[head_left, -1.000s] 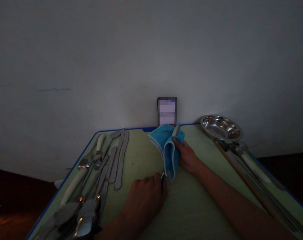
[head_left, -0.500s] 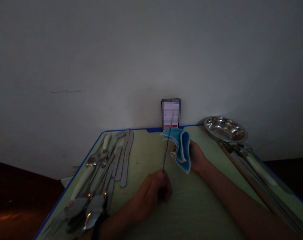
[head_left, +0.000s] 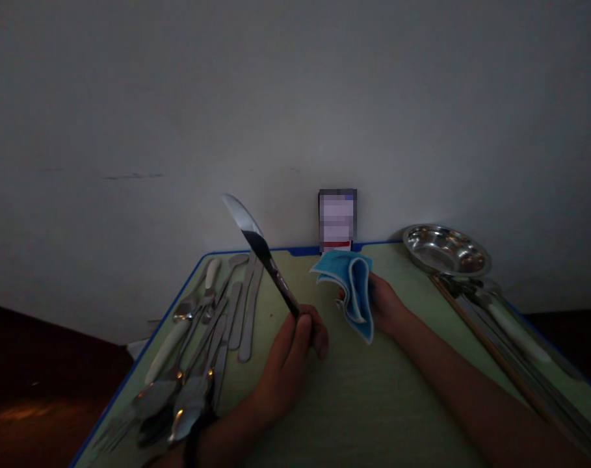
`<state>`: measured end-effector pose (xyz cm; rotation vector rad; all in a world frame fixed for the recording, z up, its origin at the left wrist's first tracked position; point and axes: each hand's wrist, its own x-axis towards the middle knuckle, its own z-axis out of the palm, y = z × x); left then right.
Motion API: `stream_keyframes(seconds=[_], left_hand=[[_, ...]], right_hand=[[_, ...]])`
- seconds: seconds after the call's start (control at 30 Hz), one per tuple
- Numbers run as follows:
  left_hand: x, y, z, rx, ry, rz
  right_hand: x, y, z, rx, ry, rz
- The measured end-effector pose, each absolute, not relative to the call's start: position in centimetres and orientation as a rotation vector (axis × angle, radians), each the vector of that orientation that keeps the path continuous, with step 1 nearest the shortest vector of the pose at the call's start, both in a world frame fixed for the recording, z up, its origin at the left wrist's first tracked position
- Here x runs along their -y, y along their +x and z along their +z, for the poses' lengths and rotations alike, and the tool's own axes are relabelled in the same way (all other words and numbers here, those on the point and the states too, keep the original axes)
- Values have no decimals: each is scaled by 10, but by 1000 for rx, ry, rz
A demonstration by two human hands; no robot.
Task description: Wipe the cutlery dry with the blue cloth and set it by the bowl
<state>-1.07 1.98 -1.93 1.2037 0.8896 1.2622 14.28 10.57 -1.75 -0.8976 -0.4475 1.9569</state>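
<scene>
A shiny table knife [head_left: 266,253] rises from my left hand [head_left: 295,348], its blade tilted up and to the left. The fingers are closed round the lower end of its handle. My right hand [head_left: 380,302] grips a folded blue face mask [head_left: 356,286] with white edging, which hides most of the fingers. Knife and mask are apart. Beneath both hands is a light green tabletop [head_left: 354,403] with a blue rim.
Several spoons, forks and knives [head_left: 246,318] lie along the left side. At the back right sits a steel bowl [head_left: 446,250], with chopsticks [head_left: 471,325] and more cutlery in front. A phone [head_left: 337,221] leans on the wall [head_left: 275,97].
The knife has swung from nearly upright, edge-on near the mask, to a leftward tilt with its flat side showing. My left hand has turned and risen slightly. The mask stays in my right hand.
</scene>
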Motion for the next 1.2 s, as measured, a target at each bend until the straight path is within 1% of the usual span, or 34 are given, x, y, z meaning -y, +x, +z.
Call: stream_keyframes(seconds=[0.1, 0.2, 0.27, 0.43, 0.53, 0.83, 0.93, 1.0, 1.1, 1.2], left_hand=[[-17, -12, -21, -961, 1199, 1299], [-11, -14, -22, -1028, 1326, 1295], [-8, -15, -21, -1107, 1440, 1213], [-12, -16, -12, -1331, 1632, 873], [-16, -16, -7, -1337, 1617, 841], [-21, -18, -9, -1276, 1305, 868], [-22, -17, -7, -1273, 1323, 842], [-22, -17, -6, -1275, 1353, 820], [-22, -17, -7, -1278, 1434, 782], [-23, -16, -8, -1318, 1555, 739]], right_hand=[[-106, 143, -18, 437, -896, 1948], [-106, 143, -19, 436, -897, 1953], [-106, 143, -19, 439, -898, 1950], [-106, 142, -19, 463, -891, 1968], [-105, 142, -19, 479, -894, 1972], [-106, 143, -22, 487, -882, 1933], [-102, 143, -22, 599, -765, 1914], [-99, 143, -23, 688, -732, 1965], [-95, 143, -25, 770, -743, 2022], [-95, 141, -26, 753, -791, 1972]])
